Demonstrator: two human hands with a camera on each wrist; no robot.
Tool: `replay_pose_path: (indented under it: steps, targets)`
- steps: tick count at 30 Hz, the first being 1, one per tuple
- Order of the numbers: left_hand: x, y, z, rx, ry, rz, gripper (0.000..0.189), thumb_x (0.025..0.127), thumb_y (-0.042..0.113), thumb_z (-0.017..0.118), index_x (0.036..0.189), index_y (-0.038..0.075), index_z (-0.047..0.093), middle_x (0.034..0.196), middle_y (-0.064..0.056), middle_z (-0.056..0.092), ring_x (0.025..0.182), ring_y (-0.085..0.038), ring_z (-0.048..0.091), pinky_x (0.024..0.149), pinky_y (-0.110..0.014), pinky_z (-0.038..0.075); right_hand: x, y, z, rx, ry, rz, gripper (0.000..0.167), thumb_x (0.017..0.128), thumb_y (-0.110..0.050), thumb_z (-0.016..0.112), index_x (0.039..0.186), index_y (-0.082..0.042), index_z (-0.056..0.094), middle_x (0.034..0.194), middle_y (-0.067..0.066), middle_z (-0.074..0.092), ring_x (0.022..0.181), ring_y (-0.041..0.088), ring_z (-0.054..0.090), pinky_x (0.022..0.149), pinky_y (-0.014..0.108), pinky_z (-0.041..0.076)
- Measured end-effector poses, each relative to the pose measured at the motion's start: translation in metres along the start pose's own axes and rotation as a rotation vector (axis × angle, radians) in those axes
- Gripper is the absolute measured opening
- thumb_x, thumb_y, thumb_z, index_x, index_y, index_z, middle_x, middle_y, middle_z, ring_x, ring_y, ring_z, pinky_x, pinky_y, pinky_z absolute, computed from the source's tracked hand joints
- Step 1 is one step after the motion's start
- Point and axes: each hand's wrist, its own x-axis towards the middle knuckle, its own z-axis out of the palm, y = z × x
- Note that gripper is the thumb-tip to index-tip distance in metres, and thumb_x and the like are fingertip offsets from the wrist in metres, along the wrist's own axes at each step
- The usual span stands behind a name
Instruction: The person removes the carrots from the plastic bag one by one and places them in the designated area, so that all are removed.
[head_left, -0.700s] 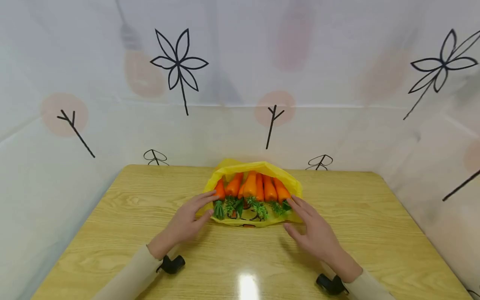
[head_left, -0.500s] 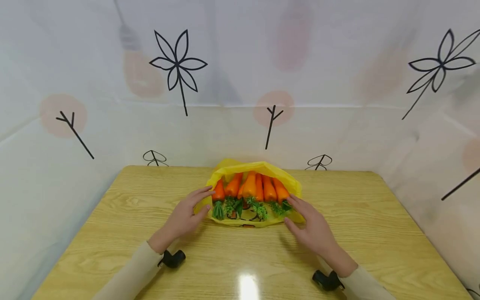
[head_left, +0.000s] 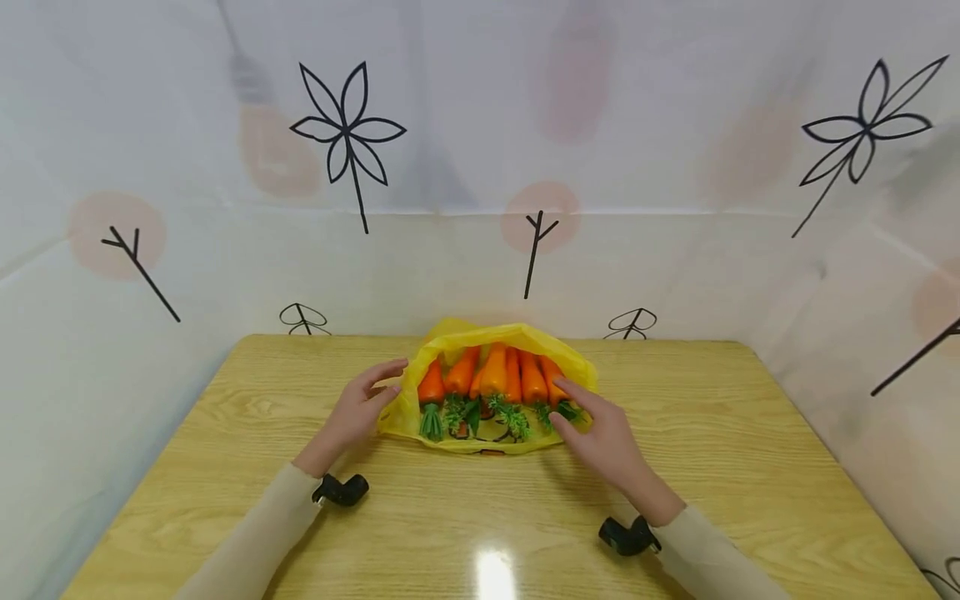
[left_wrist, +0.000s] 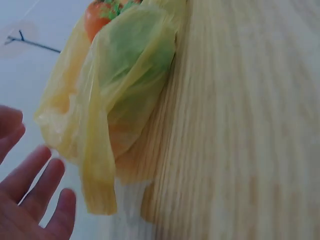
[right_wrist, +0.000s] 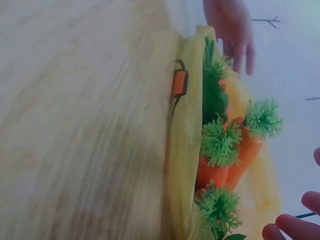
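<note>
A yellow plastic bag [head_left: 420,343] lies on its side on the table, its mouth facing the person. Inside sits a row of several orange carrots [head_left: 493,371], their green leafy tops [head_left: 515,421] toward the mouth. Just off the bag's left side is my left hand [head_left: 356,412], fingers loosely spread; the left wrist view has a gap between its fingers [left_wrist: 62,215] and the bag's hanging handle [left_wrist: 97,185]. My right hand [head_left: 607,442] reaches over the bag's right edge with fingers extended, overlapping the rightmost carrot in the head view. Neither hand grips anything.
The wooden table [head_left: 262,417] spreads around the bag. Behind and beside it hangs a pale cloth backdrop [head_left: 450,167] with plant drawings. Black wrist cameras sit on the left wrist [head_left: 343,490] and right wrist [head_left: 628,536].
My left hand has moved left and up, off the bag's left edge. My right hand has shifted slightly left and up over the right edge. The whole head view has also drifted a little.
</note>
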Motion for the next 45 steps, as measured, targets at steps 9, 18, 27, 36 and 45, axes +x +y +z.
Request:
replay_pose_path:
  steps: [9,18,27,36,45]
  targets:
    - [0.009,-0.017,-0.012,-0.127,-0.075,-0.144,0.039,0.102,0.016,0.058,0.14,0.004,0.057,0.14,-0.017,0.054,0.118,-0.023,0.059,0.096,-0.041,0.049,0.016,-0.002,0.006,0.096,-0.043,0.097,0.048,0.095,-0.018,0.071,0.139,-0.007,0.059,0.114,0.017,0.07,0.108,0.039,0.064,0.067,0.042,0.052]
    - [0.013,-0.021,-0.011,-0.068,-0.117,-0.143,0.052,0.101,0.011,0.061,0.149,0.004,0.044,0.141,-0.023,0.049,0.119,-0.038,0.056,0.094,-0.04,0.05,0.028,0.0,0.011,0.178,-0.082,0.16,0.047,0.095,-0.015,0.069,0.141,-0.012,0.058,0.134,0.017,0.06,0.109,0.043,0.064,0.04,0.026,0.028]
    - [0.01,-0.017,-0.01,-0.006,-0.152,-0.18,0.057,0.1,0.014,0.063,0.152,0.011,0.04,0.143,-0.023,0.045,0.113,-0.036,0.059,0.087,-0.04,0.052,0.029,0.001,0.013,0.189,-0.073,0.164,0.046,0.095,-0.015,0.069,0.141,-0.015,0.059,0.134,0.018,0.059,0.109,0.043,0.063,0.04,0.026,0.027]
    - [0.004,-0.01,-0.01,-0.007,-0.113,-0.174,0.058,0.098,0.014,0.066,0.15,0.008,0.042,0.133,-0.021,0.05,0.089,-0.023,0.064,0.063,-0.027,0.048,0.029,-0.003,0.012,0.187,-0.077,0.161,0.046,0.096,-0.016,0.069,0.141,-0.014,0.059,0.134,0.02,0.059,0.108,0.042,0.064,0.04,0.026,0.027]
    - [0.0,-0.004,-0.005,-0.215,-0.056,0.018,0.047,0.096,0.001,0.064,0.139,-0.007,0.047,0.137,-0.028,0.046,0.094,-0.02,0.06,0.076,-0.024,0.051,0.03,-0.002,0.011,0.179,-0.075,0.167,0.046,0.096,-0.016,0.069,0.14,-0.015,0.059,0.134,0.018,0.06,0.108,0.041,0.064,0.039,0.026,0.027]
